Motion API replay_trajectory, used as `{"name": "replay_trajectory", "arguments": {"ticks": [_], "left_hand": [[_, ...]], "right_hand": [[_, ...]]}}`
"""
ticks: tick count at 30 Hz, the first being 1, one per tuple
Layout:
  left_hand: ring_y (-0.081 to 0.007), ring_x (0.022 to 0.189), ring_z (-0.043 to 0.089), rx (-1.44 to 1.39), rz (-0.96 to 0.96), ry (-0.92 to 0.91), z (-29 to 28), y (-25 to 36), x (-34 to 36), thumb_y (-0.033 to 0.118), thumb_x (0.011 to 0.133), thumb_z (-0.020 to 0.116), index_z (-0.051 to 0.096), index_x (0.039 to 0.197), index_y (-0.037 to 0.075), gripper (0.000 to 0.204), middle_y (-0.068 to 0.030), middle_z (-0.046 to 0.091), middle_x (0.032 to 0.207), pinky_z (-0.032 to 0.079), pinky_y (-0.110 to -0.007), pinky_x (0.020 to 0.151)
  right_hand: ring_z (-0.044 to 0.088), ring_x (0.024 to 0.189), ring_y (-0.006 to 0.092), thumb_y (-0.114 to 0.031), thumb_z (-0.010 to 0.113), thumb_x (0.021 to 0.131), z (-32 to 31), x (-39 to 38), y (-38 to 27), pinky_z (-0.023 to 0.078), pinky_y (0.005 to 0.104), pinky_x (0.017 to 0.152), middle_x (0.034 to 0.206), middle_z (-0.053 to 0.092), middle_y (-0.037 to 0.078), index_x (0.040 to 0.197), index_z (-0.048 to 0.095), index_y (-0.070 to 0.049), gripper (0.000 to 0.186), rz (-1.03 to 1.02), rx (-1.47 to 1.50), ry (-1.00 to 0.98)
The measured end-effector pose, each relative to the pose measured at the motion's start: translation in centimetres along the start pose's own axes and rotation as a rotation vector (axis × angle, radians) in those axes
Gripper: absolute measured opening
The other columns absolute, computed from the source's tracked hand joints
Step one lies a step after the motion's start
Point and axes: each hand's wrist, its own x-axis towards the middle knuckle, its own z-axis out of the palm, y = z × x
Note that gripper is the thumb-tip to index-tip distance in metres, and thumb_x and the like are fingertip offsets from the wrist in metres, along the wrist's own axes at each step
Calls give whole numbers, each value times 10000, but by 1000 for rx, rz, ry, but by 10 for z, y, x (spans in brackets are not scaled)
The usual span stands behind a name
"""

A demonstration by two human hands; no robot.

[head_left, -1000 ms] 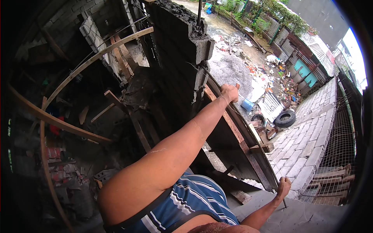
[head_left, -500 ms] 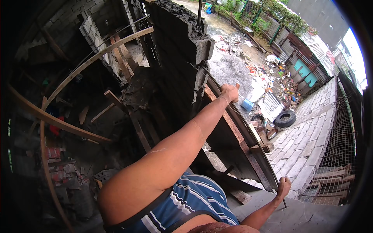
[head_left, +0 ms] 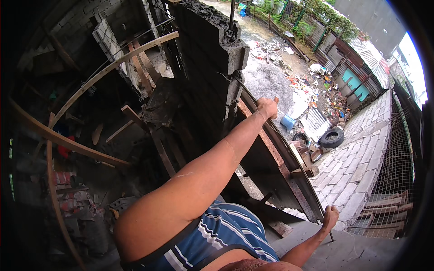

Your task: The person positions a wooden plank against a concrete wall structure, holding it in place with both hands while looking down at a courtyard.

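My left hand (head_left: pixel 267 109) is closed in a fist above the top edge of a dark panel (head_left: pixel 266 158), its arm stretched across the view. A thin pale string (head_left: pixel 322 197) runs along the panel's edge between my hands; a fine strand also shows at my left wrist. My right hand (head_left: pixel 331 217) pinches the string's near end, above a grey concrete ledge (head_left: pixel 361 248). Just below that hand the tip of a thin dark rod shows. A reddish wooden batten (head_left: pixel 276 158) runs along the panel.
A broken block wall (head_left: pixel 235 58) rises beyond my left hand. Curved-looking timbers (head_left: pixel 113 65) cross the dark interior on the left. Outside lie a gravel heap (head_left: pixel 266 81), a blue container (head_left: pixel 287 122), a tire (head_left: pixel 331 138) and scattered rubbish. A block wall (head_left: pixel 357 167) and wire mesh (head_left: pixel 389 185) stand right.
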Motion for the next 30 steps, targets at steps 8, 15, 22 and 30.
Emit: {"name": "replay_trajectory", "arguments": {"ticks": [8,15,22,30], "left_hand": [[-263,961,689,-4,-8,-17,-3,1,-2,210,672,683,748,966,101,320,-124,718,996,541,-376,785],[-268,966,688,-2,-7,-9,0,0,1,229,670,695,750,969,110,326,-122,719,996,541,-377,789],[-270,969,688,2,-14,-40,-1,0,3,225,680,689,746,983,108,330,-129,714,1014,549,-375,780],[-262,944,696,6,-10,-9,1,0,2,214,672,686,746,975,102,328,-124,720,981,549,-374,772]], "right_hand": [[517,606,325,-209,526,737,0,0,1,406,449,636,650,565,210,680,577,49,270,-33,-15,14],[530,584,284,-219,526,737,3,4,9,424,422,616,641,585,189,705,610,48,281,5,1,-8],[546,587,273,-224,530,744,3,5,14,430,411,609,642,593,180,711,616,45,284,3,-14,-19],[554,593,276,-228,531,750,1,3,5,433,416,616,647,596,187,723,619,48,292,28,-5,-20]]}}
